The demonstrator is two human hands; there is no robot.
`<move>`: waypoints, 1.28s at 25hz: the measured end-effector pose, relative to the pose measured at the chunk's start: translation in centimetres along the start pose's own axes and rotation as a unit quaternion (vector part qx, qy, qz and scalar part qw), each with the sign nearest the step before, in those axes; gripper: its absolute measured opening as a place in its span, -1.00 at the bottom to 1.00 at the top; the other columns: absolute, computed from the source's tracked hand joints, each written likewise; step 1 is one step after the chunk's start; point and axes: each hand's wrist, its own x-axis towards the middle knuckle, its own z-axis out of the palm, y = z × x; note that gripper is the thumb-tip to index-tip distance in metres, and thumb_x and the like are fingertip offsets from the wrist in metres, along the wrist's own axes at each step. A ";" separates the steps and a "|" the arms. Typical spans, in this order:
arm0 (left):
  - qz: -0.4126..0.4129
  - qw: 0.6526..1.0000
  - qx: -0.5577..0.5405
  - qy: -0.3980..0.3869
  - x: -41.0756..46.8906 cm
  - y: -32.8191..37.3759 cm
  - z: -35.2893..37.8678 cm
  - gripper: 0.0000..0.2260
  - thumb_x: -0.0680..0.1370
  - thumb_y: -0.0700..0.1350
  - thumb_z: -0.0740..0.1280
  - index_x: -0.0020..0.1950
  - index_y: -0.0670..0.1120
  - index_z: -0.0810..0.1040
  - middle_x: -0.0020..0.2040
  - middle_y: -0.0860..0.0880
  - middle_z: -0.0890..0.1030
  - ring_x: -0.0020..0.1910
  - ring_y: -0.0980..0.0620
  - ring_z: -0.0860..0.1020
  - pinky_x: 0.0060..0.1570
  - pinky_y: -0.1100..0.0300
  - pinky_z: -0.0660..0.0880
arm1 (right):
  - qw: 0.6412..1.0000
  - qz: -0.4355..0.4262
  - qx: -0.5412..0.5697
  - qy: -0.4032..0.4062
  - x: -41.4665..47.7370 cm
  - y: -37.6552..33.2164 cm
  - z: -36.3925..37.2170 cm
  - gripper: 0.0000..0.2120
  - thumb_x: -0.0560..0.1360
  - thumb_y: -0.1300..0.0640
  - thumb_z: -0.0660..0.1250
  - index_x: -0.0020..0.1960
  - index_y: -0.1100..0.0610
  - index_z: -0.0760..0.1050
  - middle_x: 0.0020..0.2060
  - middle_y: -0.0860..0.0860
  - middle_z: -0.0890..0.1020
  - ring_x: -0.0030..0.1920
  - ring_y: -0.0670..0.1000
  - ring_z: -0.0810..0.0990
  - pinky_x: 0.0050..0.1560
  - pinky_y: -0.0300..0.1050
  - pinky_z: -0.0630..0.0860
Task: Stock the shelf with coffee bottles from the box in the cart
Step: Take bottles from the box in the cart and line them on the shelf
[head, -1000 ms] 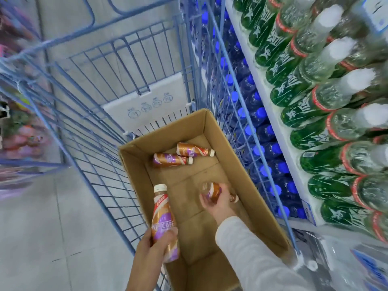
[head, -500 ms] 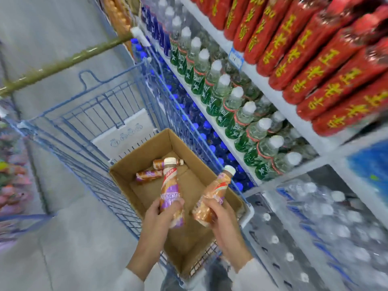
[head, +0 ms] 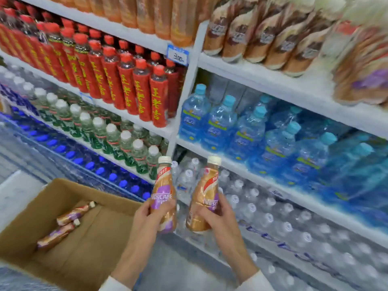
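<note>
Store shelving (head: pixel 262 80), white, fills the background. We see red-capped red bottles (head: pixel 142 91) on the left bay, green-label water bottles (head: pixel 113 137) one level under them, big blue water bottles (head: pixel 218 122) on the right bay, and shrink-wrapped clear water bottles (head: pixel 262 219) at the bottom. Brown-and-cream bottles (head: pixel 273 38) sit on the upper right shelf, blurred. A blue price tag (head: pixel 178 54) hangs on the shelf edge by the upright post.

We count two coffee bottles in hand, both in front of the shelving, at the level of the clear water. The left coffee bottle (head: pixel 163 194) has a cream cap, a gold-brown sleeve and a purple band reading NESCAFE. Its long axis is near vertical, cap up. The left hand (head: pixel 147 219) is wrapped round its lower half from the left, thumb across the front. The right coffee bottle (head: pixel 204 198) looks the same, with the label partly covered, cap up and tipped slightly right. The right hand (head: pixel 218 219) is clamped round its lower body from the right, fingers on the label. The two bottles are just beside each other, not touching.

At lower left the cardboard box (head: pixel 88 248) is open. Two more coffee bottles (head: pixel 73 214) lie on their sides inside it, end to end roughly, caps pointing up-right, well apart from both hands.
</note>
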 end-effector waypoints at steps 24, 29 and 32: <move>0.208 0.900 0.108 -0.368 -4.1 9.2 43.2 -0.47 0.14 0.17 0.62 0.04 0.00 0.70 -0.09 -0.01 0.75 -0.15 0.06 0.72 -0.23 0.31 0.60 | 0.952 -0.171 0.013 0.253 -3.3 -15.1 -37.1 -0.60 0.24 -0.06 0.54 0.06 -0.09 0.62 -0.05 -0.01 0.74 -0.02 0.01 0.73 -0.09 -0.17 0.62; 0.318 0.867 0.119 -0.365 -1.8 15.0 49.3 -0.43 0.21 0.23 0.60 0.16 0.08 0.65 -0.01 0.13 0.73 -0.03 0.17 0.70 -0.11 0.27 0.63 | 0.916 -0.249 -0.028 0.313 0.5 -22.3 -39.4 -0.55 0.26 -0.11 0.51 0.12 -0.14 0.55 -0.02 -0.14 0.72 -0.03 -0.12 0.71 -0.06 -0.19 0.63; 0.360 0.861 0.148 -0.326 -0.6 15.5 51.6 -0.44 0.28 0.19 0.62 0.22 0.06 0.62 0.15 0.04 0.66 0.10 0.10 0.65 0.10 0.13 0.62 | 0.895 -0.275 -0.063 0.346 2.4 -24.1 -40.8 -0.45 0.32 -0.08 0.51 0.26 -0.11 0.44 0.07 -0.15 0.67 0.05 -0.13 0.66 0.06 -0.14 0.61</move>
